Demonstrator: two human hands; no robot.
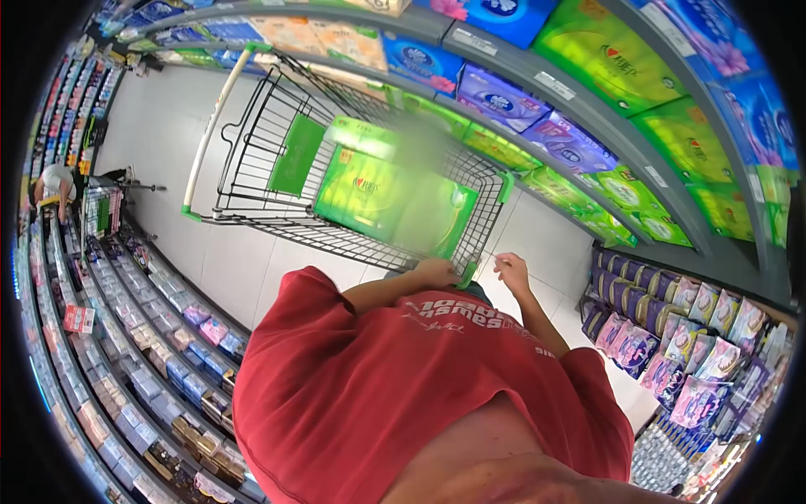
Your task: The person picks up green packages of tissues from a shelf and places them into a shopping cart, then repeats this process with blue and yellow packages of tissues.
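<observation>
My left hand (437,273) is at the near front corner of a black wire shopping cart (336,248), with its fingers closed over the rim beside the green corner piece. My right hand (511,272) hangs just right of that corner, apart from the cart, fingers loosely bent and parted with nothing seen in them. Inside the cart lie large green packs of tissues (357,189). A hazy blur covers part of these packs. The cart's pale handle (220,113) is at the far left end.
Shelves of tissue packs (609,59) curve along the top and right. Pink and purple packages (625,340) hang at the lower right. Shelves of small boxes (143,382) line the left. A person (57,185) bends near another cart (102,210). Pale tiled floor (159,101) lies between.
</observation>
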